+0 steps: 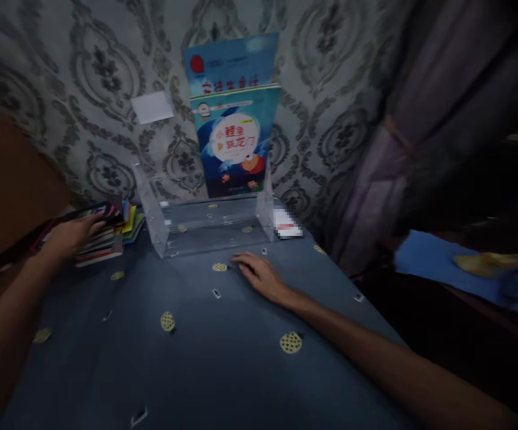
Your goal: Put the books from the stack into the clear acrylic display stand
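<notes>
My left hand is at a pile of books on the left of the table. Its fingers are closed on a dark-covered book on top, though the grip is partly hidden and blurred. My right hand rests on the tablecloth, fingers stretched to the left, holding nothing. It lies in front of a clear plastic stand. Two blue picture books stand upright at the back of the stand; the front book overlaps the lower part of the rear book.
The dark blue tablecloth has a pineapple print. A white card is at the stand's upper left, a small white item beside its right side. Patterned wallpaper lies behind, a tied curtain right, a brown panel left.
</notes>
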The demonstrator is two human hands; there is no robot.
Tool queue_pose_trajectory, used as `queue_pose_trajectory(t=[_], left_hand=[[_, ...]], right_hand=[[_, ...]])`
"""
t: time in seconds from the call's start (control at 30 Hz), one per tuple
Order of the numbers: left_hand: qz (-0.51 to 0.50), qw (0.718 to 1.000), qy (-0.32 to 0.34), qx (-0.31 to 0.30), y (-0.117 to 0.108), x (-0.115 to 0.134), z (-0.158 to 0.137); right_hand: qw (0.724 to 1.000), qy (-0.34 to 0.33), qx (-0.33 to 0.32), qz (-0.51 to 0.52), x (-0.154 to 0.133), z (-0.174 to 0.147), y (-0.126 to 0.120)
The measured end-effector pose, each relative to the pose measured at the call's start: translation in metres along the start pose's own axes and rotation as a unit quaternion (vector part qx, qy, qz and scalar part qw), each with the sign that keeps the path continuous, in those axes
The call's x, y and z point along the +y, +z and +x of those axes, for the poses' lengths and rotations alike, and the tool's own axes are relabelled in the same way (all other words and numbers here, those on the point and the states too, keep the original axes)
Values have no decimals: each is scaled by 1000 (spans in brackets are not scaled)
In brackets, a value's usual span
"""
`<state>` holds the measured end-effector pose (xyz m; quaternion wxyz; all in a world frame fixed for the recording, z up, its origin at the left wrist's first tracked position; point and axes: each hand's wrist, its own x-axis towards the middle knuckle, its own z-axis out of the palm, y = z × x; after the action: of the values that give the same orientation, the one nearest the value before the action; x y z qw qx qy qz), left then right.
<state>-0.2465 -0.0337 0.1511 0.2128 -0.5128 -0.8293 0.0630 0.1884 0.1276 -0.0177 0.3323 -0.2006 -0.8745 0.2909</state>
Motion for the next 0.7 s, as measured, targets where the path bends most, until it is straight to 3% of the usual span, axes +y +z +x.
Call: queue_pose_trajectory(t=[0.2,0.4,0.7], left_hand=[[35,999,-30,9,2,-7,-6],[19,999,12,27,8,-18,-18],[-24,996,-4,90,27,-10,-61]], right_hand=[[1000,-18,8,-2,9,3,2],[1000,-13,2,-15,8,4,2],[1000,-12,-8,-13,4,5,1]])
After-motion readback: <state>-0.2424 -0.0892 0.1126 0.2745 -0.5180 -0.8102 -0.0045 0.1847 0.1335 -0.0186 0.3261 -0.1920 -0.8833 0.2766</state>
